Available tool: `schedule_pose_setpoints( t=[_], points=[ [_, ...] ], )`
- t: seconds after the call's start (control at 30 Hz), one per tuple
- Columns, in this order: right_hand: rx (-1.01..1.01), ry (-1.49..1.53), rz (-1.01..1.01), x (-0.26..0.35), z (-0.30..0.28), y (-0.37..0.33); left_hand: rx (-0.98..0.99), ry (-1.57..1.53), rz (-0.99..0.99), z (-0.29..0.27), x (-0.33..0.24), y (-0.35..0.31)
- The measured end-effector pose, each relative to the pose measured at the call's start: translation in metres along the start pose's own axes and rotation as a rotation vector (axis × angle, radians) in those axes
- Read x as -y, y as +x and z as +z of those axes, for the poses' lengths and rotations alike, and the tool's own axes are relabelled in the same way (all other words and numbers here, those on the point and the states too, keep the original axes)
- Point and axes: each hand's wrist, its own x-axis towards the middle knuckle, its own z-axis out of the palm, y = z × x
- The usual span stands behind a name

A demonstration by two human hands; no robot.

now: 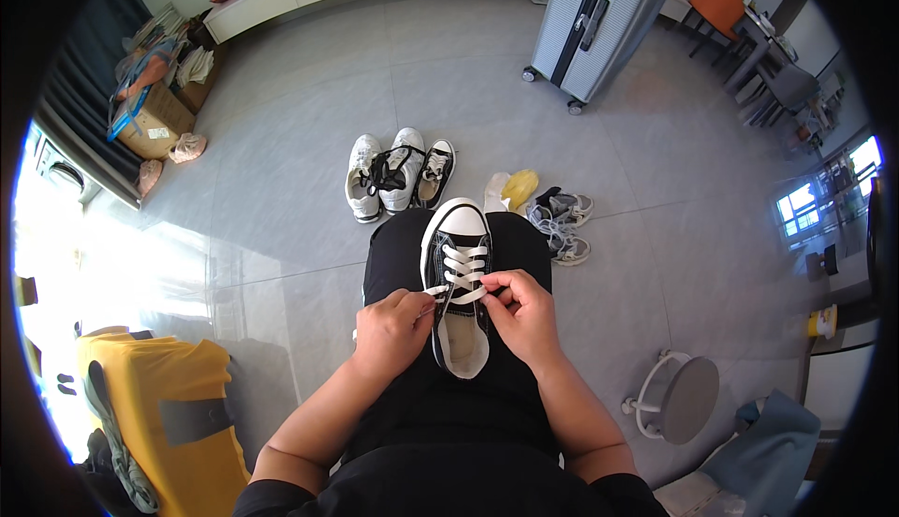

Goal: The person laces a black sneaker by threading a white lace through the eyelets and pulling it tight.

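A black canvas sneaker (456, 224) with a white toe cap rests on my lap, its toe pointing away from me. White shoelaces (464, 272) cross over its tongue through the eyelets. At the shoe's left side, my left hand (391, 332) is closed, pinching the lace by the upper eyelets; its fingertips are partly hidden. On the opposite side my right hand (524, 318) pinches the lace between thumb and forefinger. Beyond my knees stands a similar black sneaker (436, 172), beside a pair of white shoes (363, 180) with a black lace lying across them.
Grey sneakers (567, 206) lie right of my knees, near a yellow item (520, 188). A silver suitcase (599, 25) stands farther back. A round stool (688, 400) is at right, a yellow-covered seat (178, 376) at left. A cardboard box (154, 124) sits by the curtain.
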Motion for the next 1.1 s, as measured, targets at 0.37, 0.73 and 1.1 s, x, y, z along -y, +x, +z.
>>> schedule_pose_setpoints(
  t=[0.37, 0.73, 1.1],
  points=[
    [-0.024, 0.086, 0.106, -0.009, 0.006, -0.008, -0.048, 0.106, 0.014, -0.004, 0.017, -0.025],
    [-0.020, 0.095, 0.008, 0.002, 0.007, -0.009, 0.111, -0.131, -0.010, -0.027, -0.004, -0.005],
    [-0.037, 0.081, -0.004, 0.001, 0.008, -0.006, 0.139, -0.006, -0.008, -0.013, 0.019, 0.018]
  ],
)
